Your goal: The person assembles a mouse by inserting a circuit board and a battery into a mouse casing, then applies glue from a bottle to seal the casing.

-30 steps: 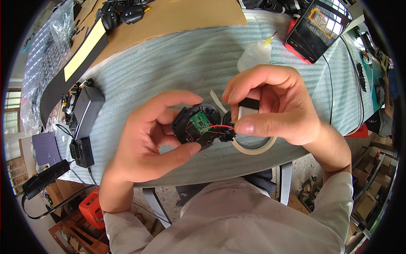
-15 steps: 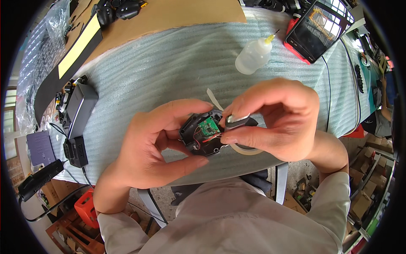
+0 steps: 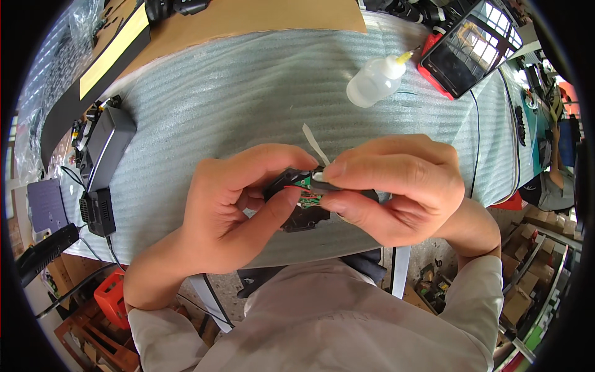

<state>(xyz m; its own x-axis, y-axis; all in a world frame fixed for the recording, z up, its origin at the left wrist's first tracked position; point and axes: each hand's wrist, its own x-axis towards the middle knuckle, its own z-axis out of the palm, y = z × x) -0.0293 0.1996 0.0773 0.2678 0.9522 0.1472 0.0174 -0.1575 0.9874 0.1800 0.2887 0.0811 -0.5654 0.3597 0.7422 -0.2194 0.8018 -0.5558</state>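
Note:
Over the front of the table, my left hand (image 3: 226, 208) grips a black plastic housing (image 3: 307, 222) by its left side. Inside it sit a green circuit board (image 3: 310, 200) and thin red wires, partly covered by my left thumb. Pinched between the thumb and fingers of my right hand (image 3: 409, 189) is a small dark part with a shiny silvery face (image 3: 318, 177). It is at the upper right of the housing, over the board; whether it is seated there I cannot tell. A pale tape-like strip (image 3: 315, 144) sticks out behind my fingers.
A clear squeeze bottle (image 3: 375, 80) with a yellow tip stands beyond my right hand. A red-framed screen device (image 3: 468, 49) is at the back right. To the left are a dark grey box (image 3: 110, 149) and a black adapter (image 3: 98, 211). Cardboard (image 3: 260, 18) covers the far side.
My left thumb has moved up onto the circuit board. My right hand has shifted slightly left, bringing the small dark part over the board, and the housing has tilted.

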